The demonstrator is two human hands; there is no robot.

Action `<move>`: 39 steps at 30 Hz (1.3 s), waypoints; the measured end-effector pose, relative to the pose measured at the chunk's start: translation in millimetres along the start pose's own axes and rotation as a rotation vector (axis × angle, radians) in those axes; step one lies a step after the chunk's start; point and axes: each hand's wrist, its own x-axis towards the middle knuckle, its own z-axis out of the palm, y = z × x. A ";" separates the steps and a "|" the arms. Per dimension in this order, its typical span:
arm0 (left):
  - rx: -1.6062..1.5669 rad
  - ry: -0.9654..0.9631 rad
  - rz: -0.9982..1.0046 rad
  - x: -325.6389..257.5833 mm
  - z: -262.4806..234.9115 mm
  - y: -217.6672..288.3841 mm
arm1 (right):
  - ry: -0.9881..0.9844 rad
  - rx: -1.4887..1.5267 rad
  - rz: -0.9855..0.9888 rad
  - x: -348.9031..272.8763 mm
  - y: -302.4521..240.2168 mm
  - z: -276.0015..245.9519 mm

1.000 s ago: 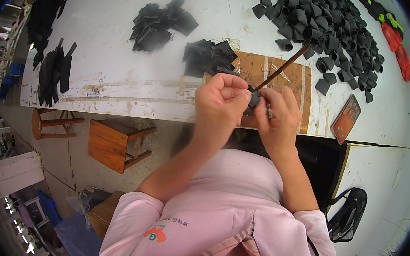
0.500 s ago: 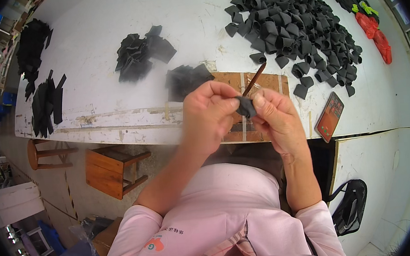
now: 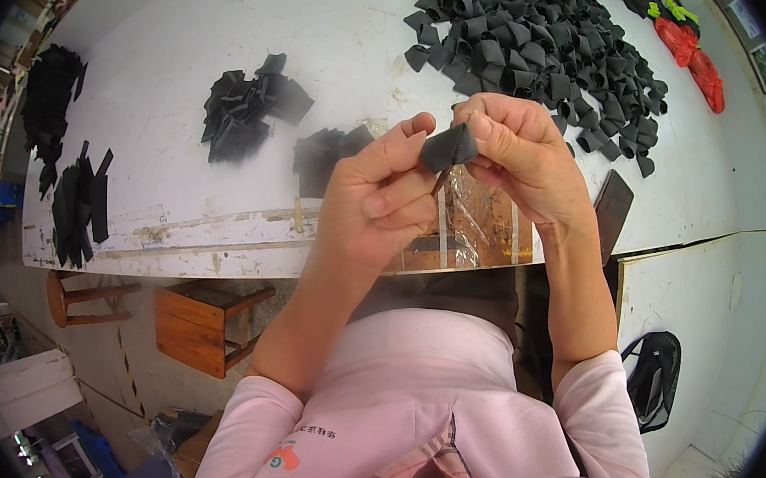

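A small rolled piece of black fabric is held up between my hands, over the front edge of the table. My right hand pinches its right end between thumb and fingers. At its left end, the thumb and fingers of my left hand are closed on the fabric. Part of a slim brown stick shows just under the fabric, beside my left fingertips; which hand holds it I cannot tell. Below the hands, a brown board with clear tape lies on the table.
A big heap of black fabric loops covers the far right. Flat black pieces lie in piles left of centre and in stacks far left. A phone lies by my right wrist. Wooden stools stand at the table's front.
Both hands have moved up and away from me with the black fabric, which is now turned sideways. The brown stick, which pointed up past the fabric, now shows only below it.
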 end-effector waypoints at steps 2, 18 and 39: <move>0.007 -0.035 0.008 -0.2 -1.9 -2.1 | -0.039 0.138 -0.011 1.1 15.2 -2.9; 1.407 -0.022 1.070 6.4 19.3 -20.3 | 0.377 -0.934 -0.697 -25.1 7.4 23.4; 0.622 0.207 0.823 -0.9 24.3 -30.4 | 0.457 -1.143 -0.932 -13.4 -3.3 22.1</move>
